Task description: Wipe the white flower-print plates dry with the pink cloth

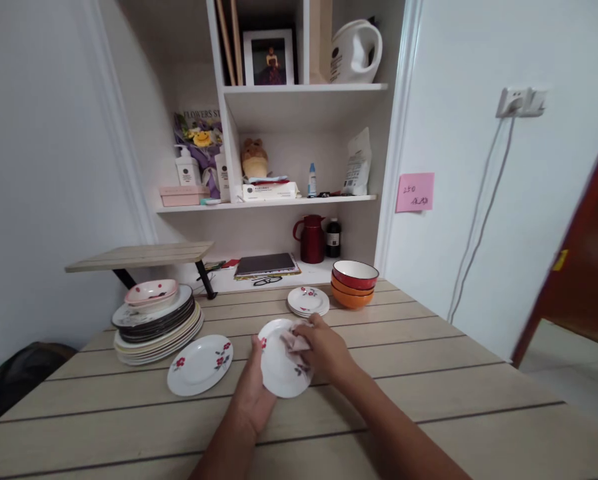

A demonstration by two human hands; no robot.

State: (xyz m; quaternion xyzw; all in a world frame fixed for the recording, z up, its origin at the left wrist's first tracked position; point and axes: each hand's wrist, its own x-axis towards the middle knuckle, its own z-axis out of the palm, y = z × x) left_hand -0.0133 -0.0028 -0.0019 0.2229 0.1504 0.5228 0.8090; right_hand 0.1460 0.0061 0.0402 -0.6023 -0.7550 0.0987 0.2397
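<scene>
A small white plate with red flowers (pixel 277 373) is held tilted above the table by my left hand (pixel 253 390), its thumb on the rim and its fingers hidden underneath. Pressed to the plate's upper right face is a pale pink cloth (pixel 295 341), gripped in my right hand (pixel 327 350). Flat on the table to the left lies another flowered plate (pixel 199 367). Behind the held plate, several small flowered plates (pixel 307 301) are stacked, beside a stack of bowls (pixel 353 299), red on top and orange below.
At the left stands a tall stack of plates (pixel 166 340) topped by a pink-rimmed bowl (pixel 151 293), near a small raised wooden shelf (pixel 143 254). Along the back are a laptop (pixel 265 264), glasses (pixel 267 281), a red jug (pixel 313 240) and a dark bottle (pixel 333 239).
</scene>
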